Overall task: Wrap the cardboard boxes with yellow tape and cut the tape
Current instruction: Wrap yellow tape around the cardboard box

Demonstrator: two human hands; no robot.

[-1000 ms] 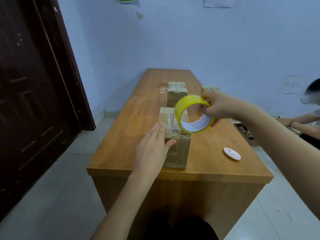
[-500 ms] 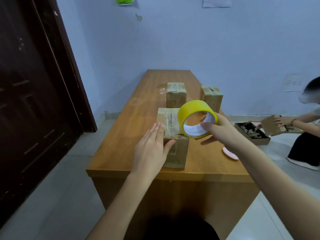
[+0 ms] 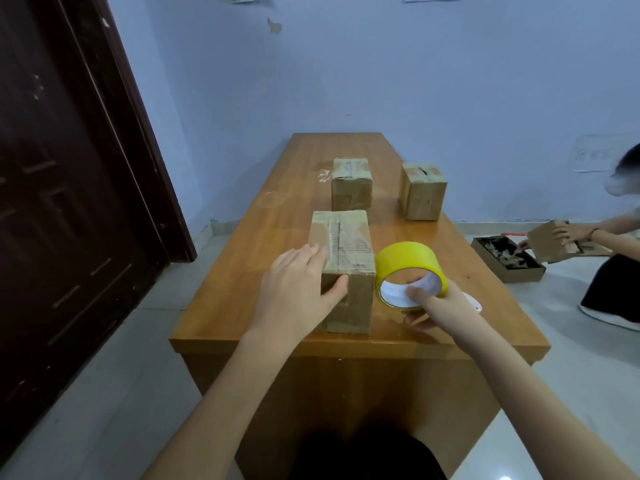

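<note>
A long wooden table (image 3: 287,237) runs away toward the pale blue wall (image 3: 415,81), with a dark brown door (image 3: 69,202) standing to its left. Off to the right a second person (image 3: 613,258) crouches on the floor, a hand on a flap of cardboard beside a low dark tray of scraps (image 3: 507,259).

Three cardboard boxes sit on the table. The nearest box (image 3: 346,271) stands close to the front edge; the middle box (image 3: 351,190) is just behind it, and the far right box (image 3: 421,192) sits apart toward the right edge.

The left hand (image 3: 298,292) steadies the nearest box, fingers laid flat and together against its left side, thumb stretched across the front face. The right hand (image 3: 436,303) grips the yellow tape roll (image 3: 408,271), thumb hooked inside the white core and the fingers curled beneath. The roll is upright, right against the box's right side. A small white object (image 3: 474,303) peeks out on the table behind the right hand; what it is I cannot tell.
</note>
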